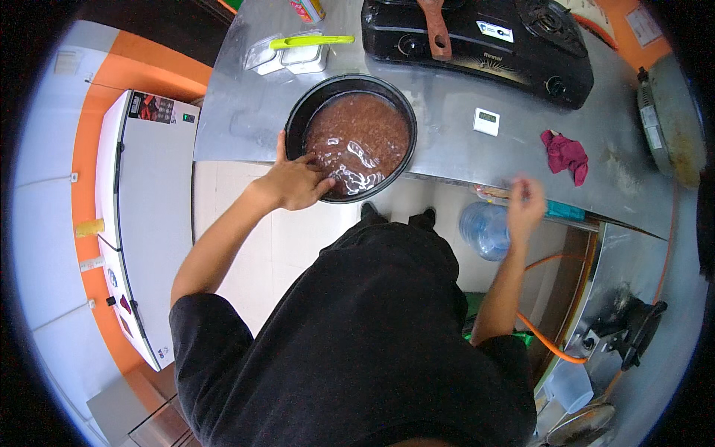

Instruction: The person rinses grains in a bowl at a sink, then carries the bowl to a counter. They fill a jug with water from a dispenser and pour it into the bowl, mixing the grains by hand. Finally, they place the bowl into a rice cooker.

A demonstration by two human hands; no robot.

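A round black pot (413,134) filled with a brown, wet, grainy mixture (357,139) stands at the near edge of the steel counter. My left hand (299,181) is on the pot's near left rim, with some fingers reaching inside over the mixture and one finger outside along the wall. Blurred by motion, my right hand (526,198) is held in the air off the counter's front edge, right of the pot. Its fingers look curled, and whether anything is in them cannot be told. A white digital timer (486,122) and a crumpled dark red cloth (565,157) lie on the counter.
Behind the pot are a lime green utensil (313,41) on clear containers (304,60) and a can (308,10). A black gas stove (463,61) carries a wooden handle (435,31). Below the counter are a blue water bottle (485,232) and an orange hose (544,338); a white freezer (153,223) stands left.
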